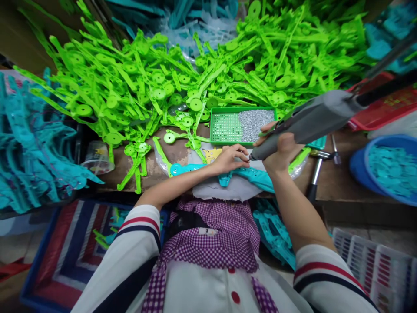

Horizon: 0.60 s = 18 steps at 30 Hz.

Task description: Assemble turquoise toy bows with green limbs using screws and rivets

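Note:
My right hand (pixel 280 150) is wrapped round a grey electric screwdriver (pixel 312 119), its tip pointing down-left at a teal plastic part (pixel 257 176) lying on a white cloth at the table's front edge. My left hand (pixel 230 158) rests on that teal part, fingers curled and pinched close to the tool tip; whether it holds a screw is too small to tell. Just behind both hands stands a green tray (pixel 243 125) filled with small silver screws.
A big heap of green plastic parts (pixel 182 74) covers the back of the table. Teal parts (pixel 29 143) pile up on the left, a blue basin (pixel 386 167) of teal pieces and a red basket (pixel 387 106) stand right, beside a hammer (pixel 317 167).

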Each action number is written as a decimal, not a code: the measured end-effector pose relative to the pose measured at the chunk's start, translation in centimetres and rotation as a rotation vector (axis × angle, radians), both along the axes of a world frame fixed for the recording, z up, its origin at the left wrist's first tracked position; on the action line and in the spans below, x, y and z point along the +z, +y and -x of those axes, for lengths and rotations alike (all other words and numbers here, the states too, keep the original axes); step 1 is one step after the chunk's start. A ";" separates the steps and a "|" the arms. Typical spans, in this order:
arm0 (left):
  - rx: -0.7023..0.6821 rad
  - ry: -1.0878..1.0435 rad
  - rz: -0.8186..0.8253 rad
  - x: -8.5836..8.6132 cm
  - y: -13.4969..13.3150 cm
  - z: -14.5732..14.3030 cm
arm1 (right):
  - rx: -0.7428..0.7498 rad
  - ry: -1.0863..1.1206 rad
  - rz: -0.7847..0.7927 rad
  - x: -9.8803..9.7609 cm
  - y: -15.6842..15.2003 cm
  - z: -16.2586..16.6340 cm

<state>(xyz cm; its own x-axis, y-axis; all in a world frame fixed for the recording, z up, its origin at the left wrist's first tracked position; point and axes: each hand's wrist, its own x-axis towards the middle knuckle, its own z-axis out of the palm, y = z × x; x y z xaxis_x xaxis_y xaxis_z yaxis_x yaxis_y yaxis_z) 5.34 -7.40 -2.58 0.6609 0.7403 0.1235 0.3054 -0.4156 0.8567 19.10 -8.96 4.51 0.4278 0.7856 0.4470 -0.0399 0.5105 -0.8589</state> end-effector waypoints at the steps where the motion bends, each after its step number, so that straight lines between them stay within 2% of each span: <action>1: 0.007 0.012 -0.005 0.1 0.0 0.0 | 0.002 0.009 -0.004 0.0 0.0 0.1; 6: -0.024 0.075 0.001 0.9 -0.2 -0.1 | 0.006 0.003 0.009 0.5 -0.1 -0.1; 12: -0.154 0.270 -0.036 1.4 -0.5 0.1 | -0.074 -0.057 0.015 2.7 -2.9 -4.1; 15: -0.261 0.347 -0.095 1.3 -0.5 0.1 | -0.109 -0.108 0.022 2.6 -4.9 -6.0; 18: -0.335 0.410 -0.128 1.3 -0.4 0.0 | -0.120 -0.116 0.033 1.6 -6.1 -6.9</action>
